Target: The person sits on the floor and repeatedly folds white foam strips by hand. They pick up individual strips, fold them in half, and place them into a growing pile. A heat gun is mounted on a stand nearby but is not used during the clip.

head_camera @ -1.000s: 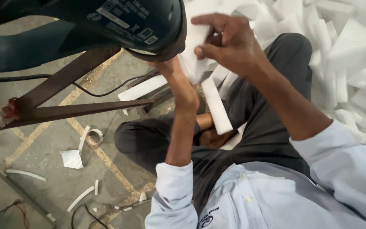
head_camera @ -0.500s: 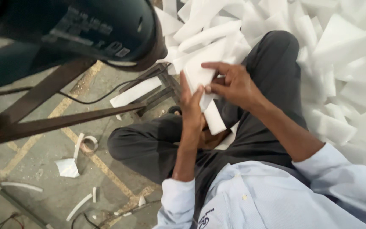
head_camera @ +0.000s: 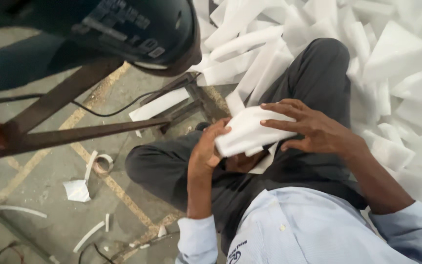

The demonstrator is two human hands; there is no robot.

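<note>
Both hands hold a white foam piece [head_camera: 251,131] above the lap — left hand [head_camera: 207,146] gripping its left end, right hand [head_camera: 313,128] spread over its top — beside a heap of white foam offcuts [head_camera: 391,63] and a dark motor housing [head_camera: 137,29].

**Where things lie around the seated person**

A stack of white foam pieces [head_camera: 250,132] sits between the left hand [head_camera: 208,146] on its left edge and the right hand [head_camera: 308,127] laid on its right side, above the lap. A heap of white foam strips [head_camera: 396,63] fills the far right, behind and beside the raised knee. To the far left hangs a dark rounded motor housing [head_camera: 142,29], with rusty metal frame bars [head_camera: 89,132] below it. On the concrete floor [head_camera: 50,215] at near left lie white foam scraps [head_camera: 76,190].
</note>
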